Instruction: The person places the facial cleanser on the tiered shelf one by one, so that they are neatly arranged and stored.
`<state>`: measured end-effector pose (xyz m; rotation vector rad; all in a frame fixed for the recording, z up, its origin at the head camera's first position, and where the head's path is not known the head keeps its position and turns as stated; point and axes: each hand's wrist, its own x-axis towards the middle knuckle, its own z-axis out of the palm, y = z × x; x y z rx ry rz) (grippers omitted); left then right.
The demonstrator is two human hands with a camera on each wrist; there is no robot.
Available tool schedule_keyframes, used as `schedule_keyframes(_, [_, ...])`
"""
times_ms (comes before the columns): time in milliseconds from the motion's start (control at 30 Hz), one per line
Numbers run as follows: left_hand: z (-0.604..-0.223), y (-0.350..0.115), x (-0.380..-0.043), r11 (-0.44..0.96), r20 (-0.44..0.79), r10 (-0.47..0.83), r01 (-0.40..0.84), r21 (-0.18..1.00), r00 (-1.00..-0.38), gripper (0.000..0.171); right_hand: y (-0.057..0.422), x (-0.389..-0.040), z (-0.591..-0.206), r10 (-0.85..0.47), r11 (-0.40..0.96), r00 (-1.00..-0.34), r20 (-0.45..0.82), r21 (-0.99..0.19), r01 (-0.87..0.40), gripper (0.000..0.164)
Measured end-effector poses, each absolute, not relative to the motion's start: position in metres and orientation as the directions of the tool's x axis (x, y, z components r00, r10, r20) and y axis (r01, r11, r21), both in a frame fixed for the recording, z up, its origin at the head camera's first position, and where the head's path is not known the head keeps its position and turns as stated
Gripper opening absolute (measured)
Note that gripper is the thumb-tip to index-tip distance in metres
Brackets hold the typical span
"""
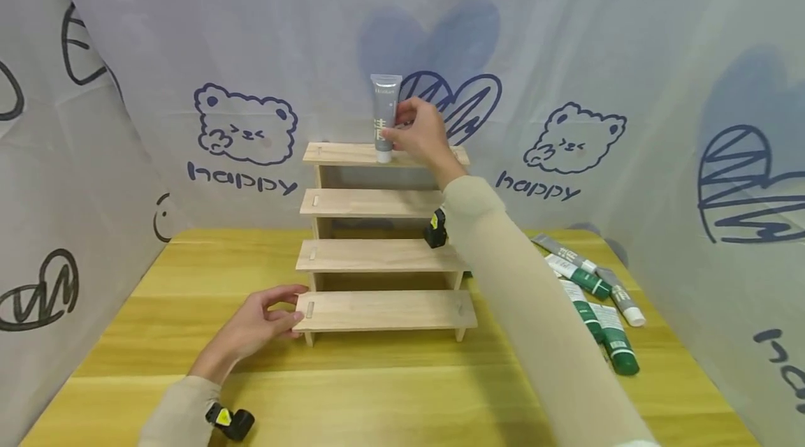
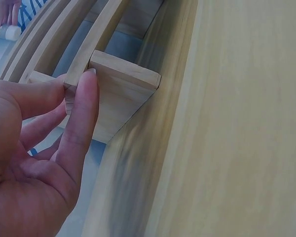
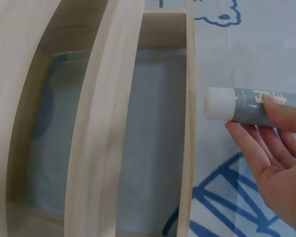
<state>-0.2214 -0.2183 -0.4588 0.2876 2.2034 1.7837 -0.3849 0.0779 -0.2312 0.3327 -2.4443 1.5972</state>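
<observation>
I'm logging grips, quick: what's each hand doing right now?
Left hand: closed, pinching the pale wooden four-tier rack at its lower left.
Right hand: closed, holding the grey, white-capped squeeze tube.

Ahead of me hangs a pale grey cloth [image 1: 270, 28], softly creased, and more of it closes in on my left and right. I see a solid blue heart [image 1: 430, 42] high in the middle, striped hearts lower down, and two line-drawn bears [image 1: 247, 127] — each with "happy" written beneath. Below me spreads a yellowish wood-grain tabletop [image 1: 377, 398], its back edge near the cloth — the light soft, the shadows blurred.
</observation>
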Motion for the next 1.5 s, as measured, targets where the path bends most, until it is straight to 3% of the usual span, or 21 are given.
schedule_keyframes(400, [-0.456, -0.220, -0.222, 0.211, -0.099, 0.331, -0.029, 0.977, -0.939, 0.060, 0.034, -0.390, -0.238, -0.066, 0.342, -0.895, 0.441, -0.833, -0.436, 0.040])
schedule_keyframes(967, [-0.456, -0.219, -0.224, 0.225, -0.098, 0.329, -0.023, 0.974, -0.939, 0.058, 0.015, -0.396, -0.244, -0.035, 0.416, -0.907, 0.419, -0.819, -0.395, 0.039])
schedule_keyframes(1500, [-0.459, -0.218, -0.222, 0.226, -0.107, 0.321, -0.033, 0.973, -0.941, 0.058, 0.007, -0.401, -0.256, -0.049, 0.417, -0.878, 0.475, -0.789, -0.450, 0.038])
